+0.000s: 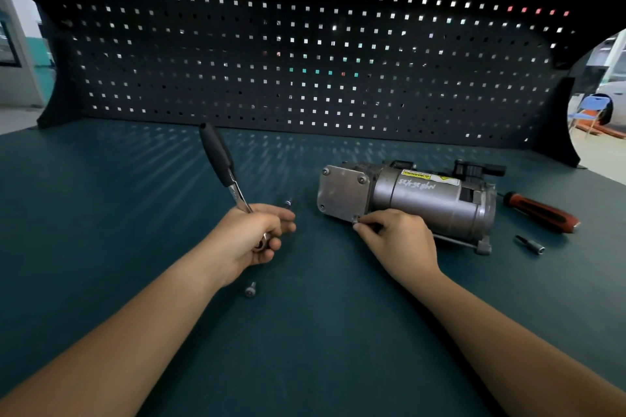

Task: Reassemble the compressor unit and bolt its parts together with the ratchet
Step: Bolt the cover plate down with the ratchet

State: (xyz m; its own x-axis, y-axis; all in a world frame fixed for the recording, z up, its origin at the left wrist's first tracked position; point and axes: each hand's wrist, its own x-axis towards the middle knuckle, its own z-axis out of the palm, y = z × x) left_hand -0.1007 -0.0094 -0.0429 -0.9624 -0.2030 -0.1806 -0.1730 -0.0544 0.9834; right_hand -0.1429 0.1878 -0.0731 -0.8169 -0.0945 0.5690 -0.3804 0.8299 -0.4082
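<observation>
1. Head view, surroundings: a dark green bench top (135,247) backed by a black pegboard (305,53).
2. A screwdriver (542,211) with a red and black handle lies just right of the compressor (430,203), and a small socket bit (531,244) lies near it, on the near side.
3. One loose bolt (250,289) lies beside the left wrist. A second bolt (288,203) lies between the left hand (247,240) and the compressor. Neither touches the unit.
4. A blue chair (589,108) stands off the bench at far right.
5. Obstruction: the right hand (399,240) covers the near lower side of the compressor body.
6. Markings: a yellow label (428,176) on top of the body reads "WARNING", upside down to the camera. The white handwriting beside it cannot be read.
7. Position and axis: the compressor lies on its side right of centre, long axis running left to right. Its square end plate (342,193) faces left, with bolt heads visible at its upper corners.
8. Ratchet (223,165): the head sits in the left palm and the black handle points up and away.
9. Fingers: the left hand's fingers are curled around the ratchet head. The right thumb and forefinger pinch a small bolt (355,220) at the plate's near lower corner.
</observation>
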